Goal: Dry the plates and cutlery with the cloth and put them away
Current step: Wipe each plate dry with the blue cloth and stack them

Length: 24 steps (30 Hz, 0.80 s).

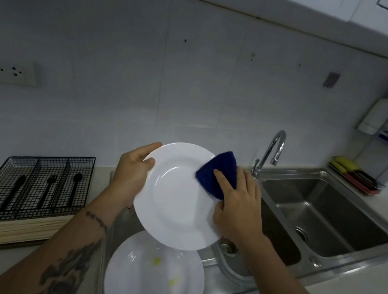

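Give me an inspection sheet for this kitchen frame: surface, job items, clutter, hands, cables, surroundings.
Surface: pale countertop around a steel double sink.
Job's things: white plate held tilted over the sink area; blue cloth against its upper right rim; second plate below it, with yellowish spots; black mesh cutlery tray on the left, holding dark cutlery and pale sticks.
Clutter: sponges in a small tray behind the sink.
Hands: left hand grips the plate's left edge; right hand presses the cloth on it.
Cables: nothing seen.
Surroundings: tiled wall, wall socket, tap, white bottle in a wall rack.
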Available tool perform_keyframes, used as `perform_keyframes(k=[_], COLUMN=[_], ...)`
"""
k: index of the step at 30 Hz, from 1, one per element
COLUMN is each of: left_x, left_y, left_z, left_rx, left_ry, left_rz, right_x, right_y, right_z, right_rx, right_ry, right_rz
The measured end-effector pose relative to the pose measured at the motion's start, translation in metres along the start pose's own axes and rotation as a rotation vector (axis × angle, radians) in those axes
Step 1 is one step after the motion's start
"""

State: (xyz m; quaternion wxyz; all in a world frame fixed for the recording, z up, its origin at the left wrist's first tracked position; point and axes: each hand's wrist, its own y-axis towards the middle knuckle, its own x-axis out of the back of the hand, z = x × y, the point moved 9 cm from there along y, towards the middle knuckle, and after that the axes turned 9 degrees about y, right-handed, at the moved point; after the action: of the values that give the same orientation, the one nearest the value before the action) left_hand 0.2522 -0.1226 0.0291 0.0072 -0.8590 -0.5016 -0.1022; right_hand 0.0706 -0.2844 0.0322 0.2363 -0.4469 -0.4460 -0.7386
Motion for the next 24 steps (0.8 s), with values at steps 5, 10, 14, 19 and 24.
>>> perform_keyframes(k=[5, 10, 14, 19, 24], left_x=[-0.014, -0.03, -0.005, 0.009, -0.012], left_y=[-0.008, -0.005, 0.0, 0.0, -0.006], left_z=[-0.008, -0.004, 0.004, 0.002, -0.011], left_rx=[0.009, 0.096, 0.164, 0.148, 0.071], left_ry=[-0.009, -0.165, -0.237, -0.203, -0.132], left_rz=[0.001, -0.023, -0.104, -0.094, -0.043], right_x=[-0.025, -0.029, -0.018, -0.014, -0.015], right_y=[-0.007, -0.019, -0.031, -0.013, 0.016], right_z=[0.014, 0.08, 0.087, 0.033, 0.022], right_rx=[-0.086, 0.075, 0.216, 0.096, -0.039], right_ry=[0.129, 0.584, 0.469, 0.185, 0.131], right_rz=[0.106, 0.208, 0.265, 0.139, 0.115])
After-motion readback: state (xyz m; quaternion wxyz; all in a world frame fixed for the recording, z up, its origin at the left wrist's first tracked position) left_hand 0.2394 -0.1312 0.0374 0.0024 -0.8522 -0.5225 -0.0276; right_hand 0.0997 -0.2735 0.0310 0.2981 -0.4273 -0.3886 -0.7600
